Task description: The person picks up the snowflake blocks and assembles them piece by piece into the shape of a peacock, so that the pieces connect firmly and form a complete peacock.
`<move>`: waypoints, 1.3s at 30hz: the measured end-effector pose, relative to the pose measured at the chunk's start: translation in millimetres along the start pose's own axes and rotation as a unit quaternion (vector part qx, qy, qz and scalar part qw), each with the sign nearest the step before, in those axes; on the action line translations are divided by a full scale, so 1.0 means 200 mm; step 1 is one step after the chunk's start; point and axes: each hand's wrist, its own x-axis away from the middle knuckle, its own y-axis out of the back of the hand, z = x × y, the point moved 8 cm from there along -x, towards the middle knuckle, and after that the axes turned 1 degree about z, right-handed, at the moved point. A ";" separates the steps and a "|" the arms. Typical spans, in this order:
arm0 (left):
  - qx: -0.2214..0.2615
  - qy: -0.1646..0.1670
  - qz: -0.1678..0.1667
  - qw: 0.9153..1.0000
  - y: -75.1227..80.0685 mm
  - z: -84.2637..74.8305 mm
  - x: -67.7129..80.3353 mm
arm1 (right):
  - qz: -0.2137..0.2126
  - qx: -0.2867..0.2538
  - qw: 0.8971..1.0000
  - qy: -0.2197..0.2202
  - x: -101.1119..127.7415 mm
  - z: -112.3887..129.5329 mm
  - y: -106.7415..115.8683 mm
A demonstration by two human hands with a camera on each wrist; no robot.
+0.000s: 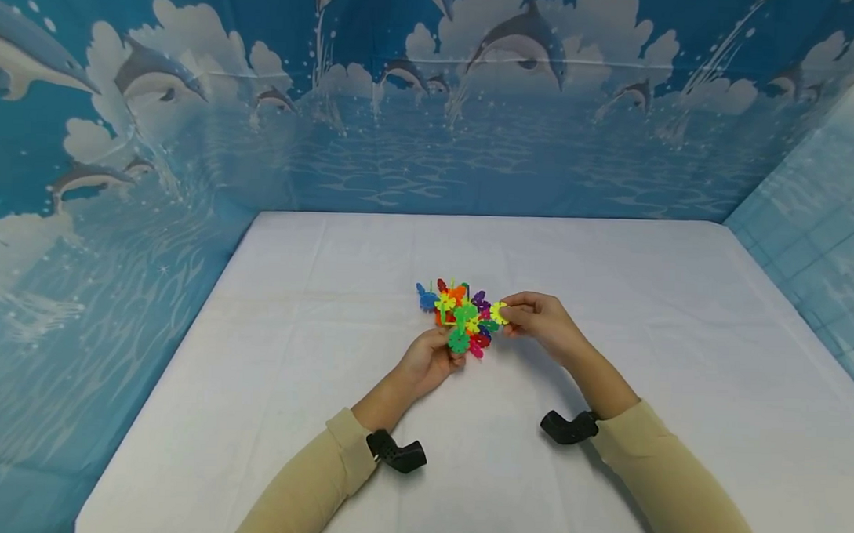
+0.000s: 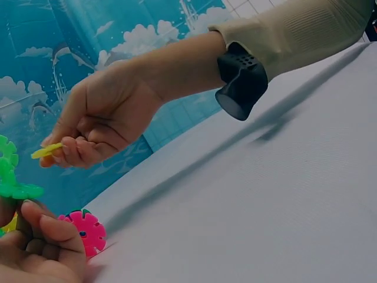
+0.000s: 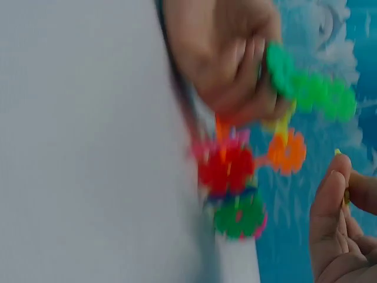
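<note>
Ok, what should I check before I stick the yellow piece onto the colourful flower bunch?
1. Left hand grips the bunch of snowflake pieces: ok.
2. Right hand pinches the yellow piece between thumb and fingers: ok.
3. Yellow piece is close to the bunch, at its right side: ok.
4. Yellow piece already joined to the bunch: cannot tell.
5. Slot lined up with a slot on the bunch: cannot tell, the right wrist view is blurred.
6. White table free of loose pieces near the hands: ok.

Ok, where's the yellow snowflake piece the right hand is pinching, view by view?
Head: yellow piece at centre, right of the cluster.
Left wrist: far left, in the right hand.
Right wrist: only a sliver at the right edge.
Shared landmark: the green pieces.
</note>
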 end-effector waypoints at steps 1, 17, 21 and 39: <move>-0.001 0.000 0.000 1.000 0.00 0.00 0.00 | 0.007 -0.018 1.000 0.002 0.01 0.02 -0.03; -0.053 -0.017 0.012 0.998 -0.02 0.01 0.00 | -0.060 -0.136 0.989 -0.017 0.07 0.05 -0.17; -0.068 -0.030 -0.011 0.997 -0.02 0.01 0.00 | -0.093 -0.097 0.991 -0.004 0.10 0.07 -0.19; -0.118 -0.057 -0.049 0.990 -0.01 0.01 0.01 | -0.196 0.149 0.956 0.159 0.15 0.18 -0.31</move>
